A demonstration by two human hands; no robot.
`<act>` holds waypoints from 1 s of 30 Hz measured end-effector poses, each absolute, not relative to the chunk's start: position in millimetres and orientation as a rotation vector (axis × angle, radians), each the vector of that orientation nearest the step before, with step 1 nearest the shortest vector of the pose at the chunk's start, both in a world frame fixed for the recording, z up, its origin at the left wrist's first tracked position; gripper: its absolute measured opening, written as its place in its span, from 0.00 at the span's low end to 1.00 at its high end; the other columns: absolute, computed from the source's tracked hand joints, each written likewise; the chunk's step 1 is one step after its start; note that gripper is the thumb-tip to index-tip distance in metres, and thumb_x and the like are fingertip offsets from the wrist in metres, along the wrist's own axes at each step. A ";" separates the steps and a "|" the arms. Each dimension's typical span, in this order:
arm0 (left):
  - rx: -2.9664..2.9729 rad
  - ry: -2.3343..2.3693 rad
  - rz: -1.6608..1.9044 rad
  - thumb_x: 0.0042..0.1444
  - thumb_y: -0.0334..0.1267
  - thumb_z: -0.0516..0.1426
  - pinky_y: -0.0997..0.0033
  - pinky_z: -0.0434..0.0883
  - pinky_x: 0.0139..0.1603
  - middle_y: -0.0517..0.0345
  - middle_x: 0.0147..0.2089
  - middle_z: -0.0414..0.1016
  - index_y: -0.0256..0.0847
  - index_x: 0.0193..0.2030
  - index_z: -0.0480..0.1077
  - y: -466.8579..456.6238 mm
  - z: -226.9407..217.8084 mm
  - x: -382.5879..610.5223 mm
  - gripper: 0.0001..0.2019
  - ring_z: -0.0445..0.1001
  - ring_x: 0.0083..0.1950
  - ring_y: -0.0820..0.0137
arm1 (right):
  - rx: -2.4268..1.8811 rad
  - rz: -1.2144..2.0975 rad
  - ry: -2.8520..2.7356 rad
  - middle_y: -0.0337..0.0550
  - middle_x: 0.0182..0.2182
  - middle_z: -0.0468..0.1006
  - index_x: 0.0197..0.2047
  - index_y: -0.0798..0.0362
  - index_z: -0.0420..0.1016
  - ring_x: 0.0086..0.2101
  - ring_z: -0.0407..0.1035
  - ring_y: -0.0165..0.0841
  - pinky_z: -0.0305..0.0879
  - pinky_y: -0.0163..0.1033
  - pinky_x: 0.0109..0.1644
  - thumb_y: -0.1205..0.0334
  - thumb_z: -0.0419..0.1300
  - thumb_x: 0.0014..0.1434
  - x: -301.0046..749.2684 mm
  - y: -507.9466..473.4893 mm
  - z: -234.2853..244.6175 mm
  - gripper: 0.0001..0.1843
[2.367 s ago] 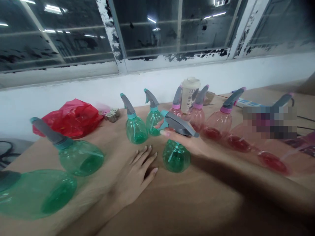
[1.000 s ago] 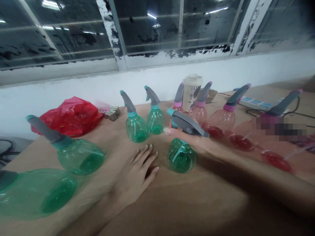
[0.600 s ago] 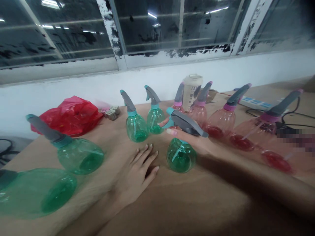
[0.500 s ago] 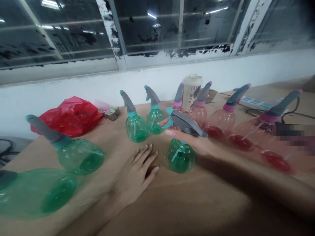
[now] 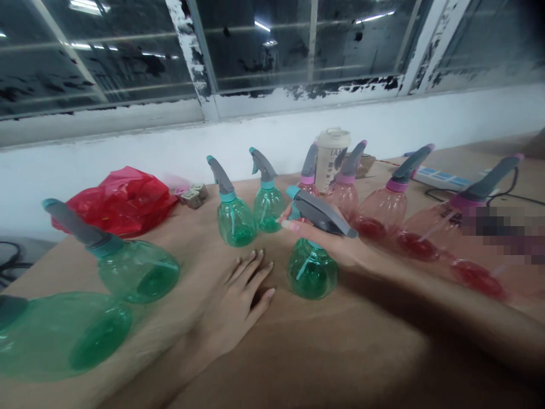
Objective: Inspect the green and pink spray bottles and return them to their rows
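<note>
My right hand (image 5: 330, 238) is wrapped round the neck of a green spray bottle (image 5: 313, 272), under its grey and teal trigger head. The bottle stands upright on the table (image 5: 298, 346), its nozzle pointing left. My left hand (image 5: 238, 301) lies flat on the tabletop with fingers spread, left of that bottle and holding nothing. Just beyond my left fingertips stand another green spray bottle (image 5: 237, 221) and a farther green spray bottle (image 5: 268, 207). To the left are a large green spray bottle (image 5: 138, 270) and, nearest me, one more green spray bottle (image 5: 63, 335), cut off by the frame.
Several pink spray bottles, one a pink spray bottle (image 5: 381, 210), line the right side. A paper cup (image 5: 334, 150) stands behind them near a power strip (image 5: 443, 179) with cables. A red plastic bag (image 5: 121, 201) and small blocks (image 5: 193, 196) lie at the back left.
The index finger of my right hand has shifted slightly at the trigger, which sits a little closer to the head. The left hand and the bottles stay where they were.
</note>
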State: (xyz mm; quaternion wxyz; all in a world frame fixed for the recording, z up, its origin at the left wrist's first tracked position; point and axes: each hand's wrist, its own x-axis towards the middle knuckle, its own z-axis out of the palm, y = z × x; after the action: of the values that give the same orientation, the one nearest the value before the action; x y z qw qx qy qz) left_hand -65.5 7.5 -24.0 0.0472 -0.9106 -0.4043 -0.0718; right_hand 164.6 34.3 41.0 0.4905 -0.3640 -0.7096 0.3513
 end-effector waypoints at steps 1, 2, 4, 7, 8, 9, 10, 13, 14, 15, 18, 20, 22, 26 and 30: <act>-2.780 -1.238 -0.217 0.66 0.48 0.44 0.53 0.52 0.67 0.51 0.70 0.50 0.40 0.65 0.56 7.6 -24.0 -65.4 0.24 0.49 0.70 0.64 | -0.902 0.834 -1.722 0.37 0.28 0.71 0.35 0.49 0.72 0.29 0.65 0.31 0.64 0.41 0.36 0.46 0.60 0.55 164.8 33.9 42.0 0.15; -2.782 -1.242 -0.213 0.66 0.48 0.44 0.53 0.52 0.67 0.51 0.70 0.50 0.40 0.65 0.55 7.7 -24.0 -65.2 0.24 0.49 0.70 0.64 | -0.923 0.816 -1.722 0.37 0.27 0.70 0.33 0.49 0.71 0.28 0.64 0.30 0.62 0.39 0.34 0.46 0.60 0.55 165.0 33.2 42.9 0.15; -2.786 -1.250 -0.209 0.66 0.48 0.44 0.53 0.51 0.67 0.51 0.70 0.50 0.40 0.65 0.55 8.1 -24.3 -64.9 0.25 0.49 0.70 0.63 | -0.960 0.798 -1.720 0.36 0.25 0.69 0.29 0.50 0.70 0.27 0.62 0.29 0.60 0.38 0.31 0.45 0.59 0.55 165.5 31.3 44.1 0.16; -2.788 -1.252 -0.221 0.66 0.49 0.44 0.54 0.51 0.68 0.51 0.70 0.50 0.40 0.66 0.55 8.6 -24.8 -64.5 0.25 0.49 0.70 0.63 | -0.947 0.836 -1.701 0.36 0.25 0.69 0.32 0.49 0.71 0.27 0.63 0.30 0.59 0.38 0.31 0.45 0.59 0.56 165.3 28.2 44.0 0.15; -2.789 -1.248 -0.224 0.66 0.49 0.44 0.54 0.51 0.68 0.51 0.70 0.50 0.40 0.66 0.55 8.6 -24.9 -64.5 0.25 0.49 0.70 0.63 | -0.937 0.849 -1.694 0.36 0.26 0.69 0.35 0.49 0.71 0.28 0.63 0.30 0.60 0.38 0.33 0.45 0.59 0.56 164.8 27.5 43.7 0.15; -2.789 -1.244 -0.228 0.66 0.48 0.44 0.54 0.51 0.68 0.51 0.70 0.50 0.40 0.66 0.55 8.7 -25.1 -64.6 0.25 0.49 0.70 0.63 | -0.926 0.852 -1.689 0.36 0.26 0.69 0.37 0.49 0.72 0.29 0.64 0.31 0.60 0.39 0.34 0.45 0.59 0.56 164.2 27.0 43.4 0.15; -2.789 -1.239 -0.226 0.66 0.48 0.44 0.54 0.51 0.68 0.51 0.70 0.50 0.40 0.66 0.55 8.6 -25.3 -64.7 0.25 0.49 0.70 0.63 | -0.917 0.848 -1.688 0.36 0.26 0.70 0.39 0.48 0.72 0.29 0.65 0.31 0.61 0.39 0.35 0.46 0.59 0.56 163.4 26.7 43.1 0.16; -2.785 -1.234 -0.231 0.66 0.48 0.44 0.54 0.50 0.68 0.51 0.70 0.50 0.40 0.66 0.55 8.1 -25.9 -65.3 0.25 0.49 0.70 0.64 | -0.896 0.824 -1.678 0.36 0.29 0.72 0.42 0.49 0.72 0.32 0.66 0.32 0.61 0.40 0.39 0.46 0.60 0.55 161.2 26.5 42.8 0.17; -2.784 -1.237 -0.234 0.66 0.48 0.44 0.54 0.51 0.68 0.51 0.70 0.50 0.40 0.65 0.55 7.9 -25.9 -65.4 0.25 0.50 0.70 0.64 | -0.887 0.824 -1.673 0.36 0.30 0.73 0.42 0.49 0.72 0.33 0.66 0.32 0.61 0.40 0.40 0.46 0.60 0.55 160.8 26.5 42.8 0.17; -2.784 -1.243 -0.236 0.66 0.48 0.44 0.54 0.51 0.68 0.50 0.70 0.50 0.40 0.65 0.55 7.7 -25.9 -65.5 0.25 0.50 0.69 0.64 | -0.877 0.824 -1.668 0.37 0.31 0.73 0.41 0.49 0.72 0.34 0.67 0.32 0.62 0.40 0.41 0.47 0.60 0.55 160.6 26.6 42.8 0.17; -2.790 -1.255 -0.222 0.66 0.48 0.44 0.53 0.52 0.67 0.51 0.70 0.50 0.40 0.65 0.55 7.3 -24.9 -65.1 0.25 0.50 0.70 0.64 | -0.863 0.828 -1.657 0.37 0.33 0.74 0.41 0.49 0.72 0.36 0.67 0.33 0.62 0.40 0.42 0.47 0.59 0.56 161.1 26.7 42.5 0.16; -2.789 -1.253 -0.217 0.66 0.48 0.44 0.53 0.52 0.67 0.51 0.70 0.50 0.40 0.65 0.56 7.3 -24.0 -64.8 0.25 0.49 0.70 0.64 | -0.869 0.834 -1.660 0.37 0.33 0.74 0.42 0.48 0.72 0.35 0.68 0.33 0.62 0.40 0.42 0.47 0.59 0.56 161.9 26.8 42.2 0.16; -2.787 -1.246 -0.212 0.66 0.48 0.44 0.53 0.52 0.68 0.52 0.70 0.51 0.40 0.65 0.56 7.4 -23.6 -64.7 0.25 0.49 0.70 0.64 | -0.870 0.843 -1.666 0.37 0.34 0.75 0.42 0.48 0.72 0.36 0.68 0.33 0.62 0.40 0.43 0.47 0.59 0.56 162.5 26.7 42.0 0.16; -2.780 -1.248 -0.210 0.66 0.48 0.44 0.54 0.51 0.68 0.52 0.70 0.50 0.40 0.66 0.55 7.8 -24.5 -65.1 0.25 0.48 0.70 0.64 | -0.819 0.862 -1.655 0.37 0.39 0.76 0.42 0.48 0.71 0.39 0.70 0.33 0.63 0.39 0.46 0.49 0.60 0.56 162.5 26.1 42.8 0.14; -2.789 -1.258 -0.207 0.66 0.48 0.44 0.53 0.51 0.68 0.51 0.70 0.49 0.40 0.66 0.55 7.6 -24.6 -65.2 0.25 0.49 0.70 0.64 | -0.821 0.844 -1.649 0.37 0.38 0.76 0.41 0.48 0.71 0.40 0.70 0.33 0.63 0.40 0.46 0.49 0.60 0.56 161.4 26.0 45.3 0.13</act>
State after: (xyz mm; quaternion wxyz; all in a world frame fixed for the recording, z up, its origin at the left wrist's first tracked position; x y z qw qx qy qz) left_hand -65.2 7.6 -24.6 0.0373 -0.9089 -0.4099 -0.0674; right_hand 161.4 26.0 45.3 0.5290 -0.3439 -0.6906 0.3536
